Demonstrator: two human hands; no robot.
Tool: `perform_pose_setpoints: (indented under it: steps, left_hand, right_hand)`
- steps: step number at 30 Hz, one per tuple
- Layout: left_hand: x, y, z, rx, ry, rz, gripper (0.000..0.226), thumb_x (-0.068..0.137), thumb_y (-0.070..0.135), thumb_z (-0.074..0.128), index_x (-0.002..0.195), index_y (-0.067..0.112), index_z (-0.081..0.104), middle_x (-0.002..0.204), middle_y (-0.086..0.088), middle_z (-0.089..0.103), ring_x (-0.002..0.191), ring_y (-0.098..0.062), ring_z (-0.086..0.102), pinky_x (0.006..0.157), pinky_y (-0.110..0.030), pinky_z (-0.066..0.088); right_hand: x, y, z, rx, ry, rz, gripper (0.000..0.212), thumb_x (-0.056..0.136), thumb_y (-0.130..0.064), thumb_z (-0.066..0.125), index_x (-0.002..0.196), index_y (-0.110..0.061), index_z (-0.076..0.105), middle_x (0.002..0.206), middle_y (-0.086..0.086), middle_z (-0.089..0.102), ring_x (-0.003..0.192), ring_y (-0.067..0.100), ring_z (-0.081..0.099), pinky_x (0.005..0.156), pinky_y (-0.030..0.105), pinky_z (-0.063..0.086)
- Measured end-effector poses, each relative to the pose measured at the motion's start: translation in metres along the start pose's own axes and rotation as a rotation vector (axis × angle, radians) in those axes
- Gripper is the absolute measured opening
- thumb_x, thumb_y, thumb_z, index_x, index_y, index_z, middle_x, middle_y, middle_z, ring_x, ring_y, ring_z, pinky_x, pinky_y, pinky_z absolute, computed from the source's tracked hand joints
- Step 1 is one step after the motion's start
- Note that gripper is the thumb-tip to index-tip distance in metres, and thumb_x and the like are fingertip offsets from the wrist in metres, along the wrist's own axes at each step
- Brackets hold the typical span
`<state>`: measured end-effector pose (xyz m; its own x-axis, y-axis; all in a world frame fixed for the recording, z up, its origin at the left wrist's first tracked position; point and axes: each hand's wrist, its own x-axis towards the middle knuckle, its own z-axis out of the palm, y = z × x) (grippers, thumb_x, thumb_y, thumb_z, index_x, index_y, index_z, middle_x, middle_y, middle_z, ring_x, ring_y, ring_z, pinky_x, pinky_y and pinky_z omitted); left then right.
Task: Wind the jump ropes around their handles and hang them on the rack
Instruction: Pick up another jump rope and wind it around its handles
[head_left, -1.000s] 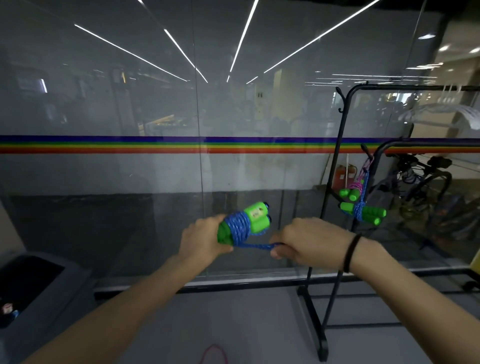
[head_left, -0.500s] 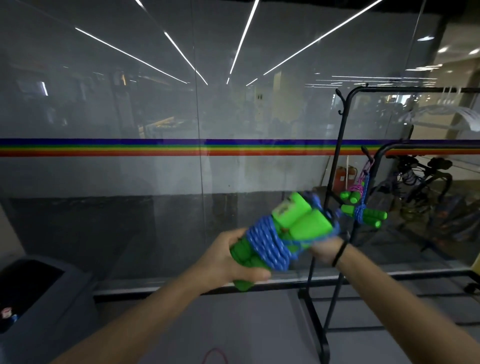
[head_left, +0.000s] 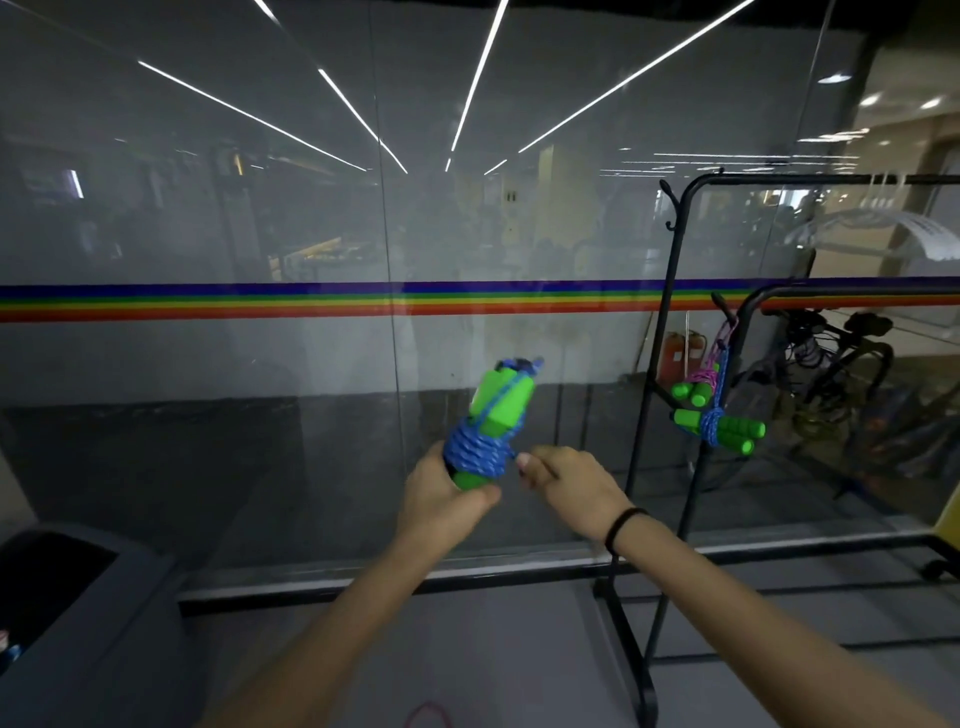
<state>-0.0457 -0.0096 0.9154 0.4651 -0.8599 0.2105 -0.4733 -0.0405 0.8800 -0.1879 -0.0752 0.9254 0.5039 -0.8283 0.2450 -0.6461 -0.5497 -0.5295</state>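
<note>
**Coil could slip loose before hanging**

The left hand grips the green handles, held up left of the rack. The right hand pinches the blue rope tail in curled fingers. Slack there might unravel the wraps.

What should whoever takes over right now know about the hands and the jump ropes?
Left hand grips the lower end of the green handles of the blue jump rope, which is mostly wound.
Right hand pinches its cord beside the coil.
Done: a wound blue bundle and a pink bundle hang on the rack.
Left: secure the end and hang this one.
</note>
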Motion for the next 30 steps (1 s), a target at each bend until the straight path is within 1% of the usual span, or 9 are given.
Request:
perform_pose_setpoints:
  steps: [5, 10, 12, 14, 16, 19, 24, 28, 30]
  left_hand:
    - [-0.004, 0.007, -0.005, -0.49, 0.08, -0.164, 0.022, 0.048, 0.001, 0.063, 0.066, 0.007, 0.053, 0.048, -0.003, 0.048, 0.037, -0.011, 0.04, 0.04, -0.017, 0.032]
    - [-0.015, -0.001, -0.007, -0.533, 0.028, -0.173, 0.025, 0.06, -0.014, 0.059, 0.075, 0.004, 0.052, 0.052, -0.007, 0.049, 0.034, -0.01, 0.039, 0.037, -0.017, 0.033]
    - [-0.014, -0.003, -0.011, -0.596, -0.038, -0.198, 0.029, 0.056, -0.006, 0.062, 0.081, 0.004, 0.051, 0.055, -0.01, 0.051, 0.036, -0.014, 0.042, 0.039, -0.02, 0.037]
    - [-0.014, -0.005, -0.015, -0.572, -0.113, -0.189, 0.029, 0.059, -0.003, 0.065, 0.083, 0.007, 0.051, 0.055, -0.007, 0.053, 0.04, -0.016, 0.046, 0.044, -0.023, 0.04]
    - [-0.017, -0.005, -0.015, -0.541, -0.169, -0.188, 0.025, 0.062, 0.0, 0.066, 0.079, 0.009, 0.051, 0.052, -0.004, 0.053, 0.042, -0.016, 0.047, 0.047, -0.025, 0.039]
    - [-0.021, 0.0, -0.011, -0.575, -0.234, -0.186, 0.024, 0.056, 0.007, 0.065, 0.074, 0.011, 0.049, 0.05, -0.002, 0.052, 0.043, -0.016, 0.046, 0.049, -0.026, 0.038]
    - [-0.02, 0.009, -0.004, -0.574, -0.237, -0.111, 0.032, 0.054, 0.014, 0.067, 0.085, 0.013, 0.057, 0.053, 0.004, 0.056, 0.047, -0.012, 0.05, 0.051, -0.026, 0.04]
    - [-0.023, 0.013, -0.005, -0.581, -0.221, -0.059, 0.026, 0.072, 0.003, 0.071, 0.088, 0.019, 0.058, 0.061, 0.005, 0.059, 0.054, -0.008, 0.054, 0.055, -0.024, 0.043]
    - [-0.024, 0.013, -0.006, -0.541, -0.201, -0.037, 0.03, 0.068, 0.007, 0.074, 0.091, 0.019, 0.057, 0.067, 0.004, 0.06, 0.058, -0.009, 0.055, 0.06, -0.026, 0.044]
  right_hand:
    - [0.001, 0.036, 0.001, -0.092, 0.092, -0.131, 0.04, 0.089, -0.052, 0.031, 0.08, -0.018, 0.051, 0.074, 0.012, 0.062, 0.074, 0.034, 0.061, 0.067, 0.043, 0.048]
    - [-0.003, 0.064, -0.002, -0.033, 0.076, -0.14, 0.034, 0.09, -0.053, 0.033, 0.072, -0.027, 0.045, 0.066, 0.007, 0.057, 0.062, 0.026, 0.057, 0.064, 0.043, 0.048]
    - [-0.008, 0.062, -0.002, 0.0, 0.107, -0.16, 0.035, 0.092, -0.048, 0.034, 0.078, -0.021, 0.053, 0.067, 0.006, 0.06, 0.057, 0.015, 0.054, 0.06, 0.033, 0.047]
    - [-0.016, 0.05, -0.009, 0.029, 0.235, -0.234, 0.046, 0.09, -0.053, 0.036, 0.086, -0.015, 0.062, 0.071, 0.0, 0.064, 0.059, 0.009, 0.055, 0.059, 0.014, 0.043]
    - [-0.024, 0.032, -0.021, 0.088, 0.438, -0.333, 0.037, 0.088, -0.042, 0.044, 0.089, -0.012, 0.066, 0.08, -0.006, 0.066, 0.076, 0.003, 0.058, 0.068, 0.002, 0.042]
    - [-0.038, -0.006, -0.035, 0.187, 0.675, -0.469, 0.016, 0.083, -0.023, 0.06, 0.084, -0.008, 0.067, 0.081, -0.005, 0.065, 0.077, 0.002, 0.06, 0.074, 0.008, 0.045]
    - [-0.052, -0.035, -0.024, 0.309, 0.502, -0.606, 0.008, 0.079, -0.012, 0.069, 0.086, -0.008, 0.071, 0.083, 0.002, 0.063, 0.08, 0.006, 0.059, 0.073, 0.015, 0.046]
    - [-0.053, -0.038, -0.01, 0.33, 0.427, -0.617, 0.016, 0.087, -0.012, 0.055, 0.09, -0.006, 0.07, 0.094, 0.003, 0.053, 0.093, 0.004, 0.053, 0.081, 0.012, 0.04]
    - [-0.053, -0.039, -0.007, 0.402, 0.385, -0.601, 0.019, 0.091, -0.014, 0.047, 0.087, -0.007, 0.064, 0.095, 0.001, 0.056, 0.094, 0.009, 0.055, 0.082, 0.02, 0.044]
